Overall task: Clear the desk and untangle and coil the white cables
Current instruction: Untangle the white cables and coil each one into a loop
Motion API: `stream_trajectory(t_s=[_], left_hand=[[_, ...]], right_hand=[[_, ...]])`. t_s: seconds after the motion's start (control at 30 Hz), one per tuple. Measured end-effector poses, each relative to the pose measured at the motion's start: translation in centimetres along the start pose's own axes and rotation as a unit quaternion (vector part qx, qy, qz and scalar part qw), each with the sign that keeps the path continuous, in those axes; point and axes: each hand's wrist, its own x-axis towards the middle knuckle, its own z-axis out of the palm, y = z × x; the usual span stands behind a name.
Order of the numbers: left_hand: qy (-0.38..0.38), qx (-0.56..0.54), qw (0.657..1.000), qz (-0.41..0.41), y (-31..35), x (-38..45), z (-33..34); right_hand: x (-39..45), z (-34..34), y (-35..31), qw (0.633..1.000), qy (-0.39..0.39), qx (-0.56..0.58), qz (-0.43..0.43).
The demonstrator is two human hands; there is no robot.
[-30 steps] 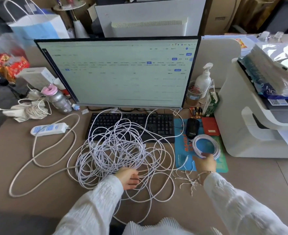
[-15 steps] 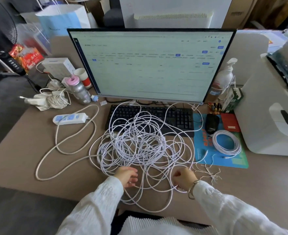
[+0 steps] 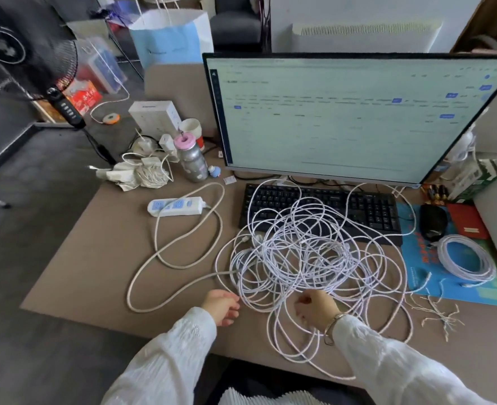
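A big tangle of white cables (image 3: 302,255) lies in loose loops on the brown tabletop (image 3: 95,258), spreading from the front edge up over the black keyboard (image 3: 358,206) at 12 o'clock of the heap. The left hand (image 3: 221,305) rests at the heap's 8 o'clock edge with its fingers loosely curled; whether they have hold of the strand just beside them cannot be told. The right hand (image 3: 317,311) sits at 6 o'clock of the tangle, on top of the loops, fingers bent inward among the strands, though a firm grip on any one cable is not clear. A neatly coiled white cable (image 3: 465,261) lies on the blue mouse mat (image 3: 446,290) at 3 o'clock of the tangle, just below the black mouse (image 3: 432,222). Loose twist ties (image 3: 440,314) are scattered at 4 o'clock. At 10 o'clock a white power strip (image 3: 177,206) lies with its thick cord (image 3: 165,258) looping down toward the tabletop's front. Behind the keyboard stands the monitor (image 3: 343,118), and at 11 o'clock a silver bottle with a pink lid (image 3: 191,159) stands beside a wad of chargers and cords (image 3: 142,171).
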Motion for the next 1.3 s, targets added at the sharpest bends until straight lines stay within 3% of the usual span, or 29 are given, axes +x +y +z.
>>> stream_trajectory(t_s=[0.27,0.4,0.67,0.8,0.9,1.1,1.3], left_hand=[[-0.068,0.095,0.992,0.042,2.5,2.2,0.9],[-0.118,0.149,0.978,0.081,4.3,2.5,3.8],[-0.127,0.24,0.942,0.197,6.5,2.3,10.6],[-0.141,0.309,0.908,0.247,6.9,2.1,13.8],[-0.17,0.364,0.884,0.239,6.9,1.8,16.0],[-0.214,0.322,0.901,0.197,7.5,1.4,16.7],[-0.143,0.221,0.942,0.21,9.5,1.1,14.0]], right_hand=[[-0.4,-0.7,2.0,0.97,0.208,0.076,0.104],[-1.2,-2.7,3.6,0.951,0.253,0.107,0.145],[-0.7,-6.0,4.5,0.953,0.24,0.109,0.148],[1.0,-6.2,3.5,0.969,0.18,0.11,0.129],[1.9,-5.5,2.5,0.976,0.151,0.109,0.114],[2.0,-5.4,1.9,0.965,0.192,0.152,0.091],[-1.2,-7.5,1.3,0.965,0.167,0.202,-0.025]])
